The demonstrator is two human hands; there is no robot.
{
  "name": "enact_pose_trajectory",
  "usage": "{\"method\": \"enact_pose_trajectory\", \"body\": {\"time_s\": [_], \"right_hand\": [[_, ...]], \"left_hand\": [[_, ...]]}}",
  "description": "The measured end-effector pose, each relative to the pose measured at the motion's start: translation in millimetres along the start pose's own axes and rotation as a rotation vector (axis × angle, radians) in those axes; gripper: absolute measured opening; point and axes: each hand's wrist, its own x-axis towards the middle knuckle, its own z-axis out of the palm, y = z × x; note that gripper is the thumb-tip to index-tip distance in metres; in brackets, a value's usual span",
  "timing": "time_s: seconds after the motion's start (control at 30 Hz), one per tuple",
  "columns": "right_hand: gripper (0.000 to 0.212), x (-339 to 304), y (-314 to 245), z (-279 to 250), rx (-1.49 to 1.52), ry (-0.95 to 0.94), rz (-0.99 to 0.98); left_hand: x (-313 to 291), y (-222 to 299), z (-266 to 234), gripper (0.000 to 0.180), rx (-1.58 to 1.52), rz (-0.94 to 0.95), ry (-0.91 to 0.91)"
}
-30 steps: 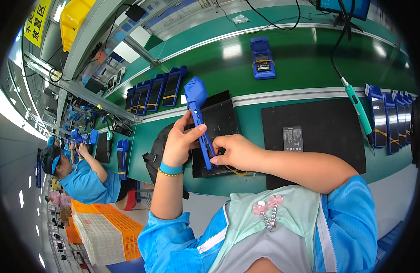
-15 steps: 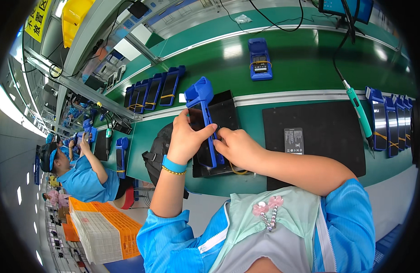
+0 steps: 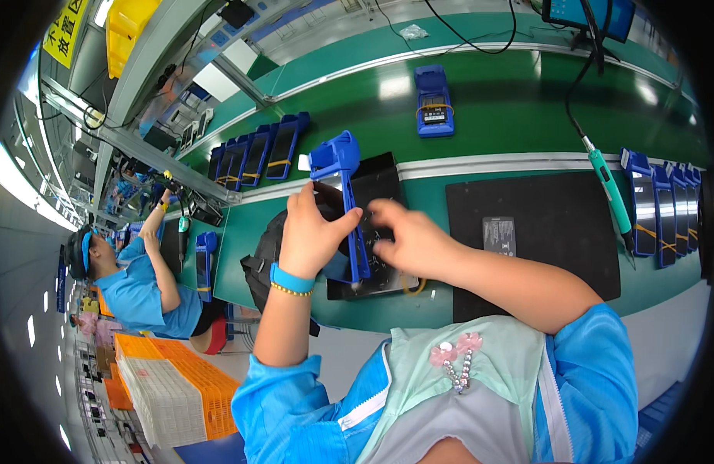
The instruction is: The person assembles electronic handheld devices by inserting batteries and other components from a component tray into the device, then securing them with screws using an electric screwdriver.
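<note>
Green worktop fills the frame's middle. At centre, left hand grips the blue handheld device upright; right hand, fingers loosely curled, works its side. Looks like fitting; next, steady pressing.

I see a bright blue handheld device against a black mat, all on a dark green surface edged with a white strip. My left hand wears a cyan wristband with a gold bead bracelet, and my sleeves are sky blue over a pale mint top with a pink bow. To the far left I see a row of blue devices banded in yellow, to the right a teal-green tool beside a second black mat, and near left an orange crate holding white trays.
</note>
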Motion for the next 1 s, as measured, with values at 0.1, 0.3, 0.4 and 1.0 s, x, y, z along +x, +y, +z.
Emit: {"method": "enact_pose_trajectory", "body": {"time_s": [0.1, 0.3, 0.4, 1.0], "right_hand": [[0.073, -2.1, -5.1, 1.3, 0.063, -0.088, 0.103], [0.081, 7.5, -0.5, 1.8, 0.644, 0.014, 0.377], [0.075, 2.5, -12.1, -4.3, 0.809, -0.388, 0.435], [0.026, -9.0, -18.7, -2.9, 0.175, 0.011, 0.148]], "left_hand": [[3.5, 6.1, 6.7, 0.063, -0.010, 0.103, 0.079], [10.8, 4.4, 6.0, 0.076, -0.103, 0.011, 0.003], [8.0, -4.5, 16.5, 0.085, -0.171, 0.097, 0.026], [-8.2, 20.4, 12.3, 0.100, -0.044, 0.037, 0.104]]}}
